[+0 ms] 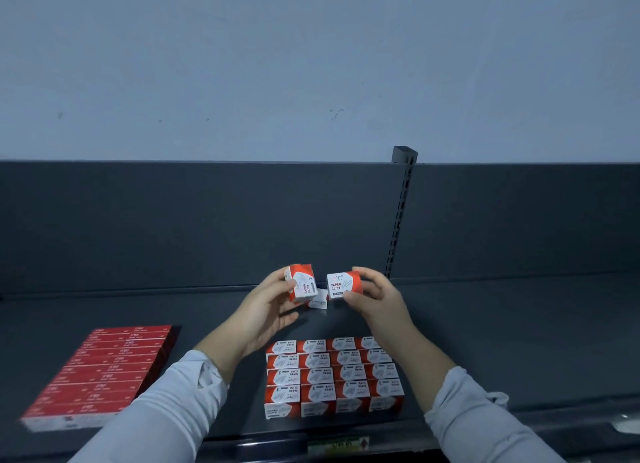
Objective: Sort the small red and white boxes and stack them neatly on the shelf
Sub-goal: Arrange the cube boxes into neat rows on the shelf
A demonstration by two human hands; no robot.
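The left hand (266, 310) grips 1 small red and white cardboard paper-clip box (301, 286), tilted. The right hand (377, 300) pinches a 2nd such box (344, 284), label towards the person, just apart from the 1st above the dark grey metal shelf (502, 341). A 3rd box (320, 300) lies on the shelf behind the gap between them. The neat 4-by-4 block of matching boxes (334, 376) sits nearer the person than both hands, so either hand would draw back to reach its far row. Flat red cardboard packs (100, 369) lie well left.

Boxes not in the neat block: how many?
3: one small red-and-white cardboard box in the left hand, one in the right hand, one half-hidden on the dark shelf behind them.
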